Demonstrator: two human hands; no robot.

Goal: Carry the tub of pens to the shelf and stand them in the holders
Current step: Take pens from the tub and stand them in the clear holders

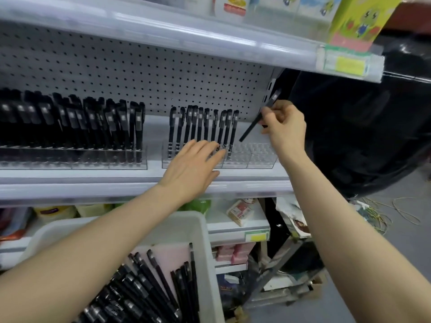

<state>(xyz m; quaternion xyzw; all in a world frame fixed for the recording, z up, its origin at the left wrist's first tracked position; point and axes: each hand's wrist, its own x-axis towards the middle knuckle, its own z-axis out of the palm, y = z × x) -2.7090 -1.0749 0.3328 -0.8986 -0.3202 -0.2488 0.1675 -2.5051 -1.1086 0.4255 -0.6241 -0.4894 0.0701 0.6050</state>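
- The left holder, to the left of the right holder on the same shelf, is packed with upright black pens. Its far end is cut off by the picture's edge, and the caps there are smeared.
- The tub, white, sits below and in front of the right holder. The left forearm hides part of its rim, and the bottom edge cuts it off.
- Loose pens lie heaped in the tub, their lettering too blurred to read.
- The left hand reaches across the right holder's front wall with its fingers straight and slightly spread, holding nothing. The fingertips are blurred, so whether they touch the wall or a pen cannot be told.
- Standing pens fill the right holder's left part. The hand hides the lower ends of several.
- The right holder's right-hand cells are clear plastic and hard to make out.
- The held pen slants above those cells, its lower tip just over them and its upper end blurred.
- The right hand, up and to the right of the right holder, pinches that pen between thumb and curled fingers.
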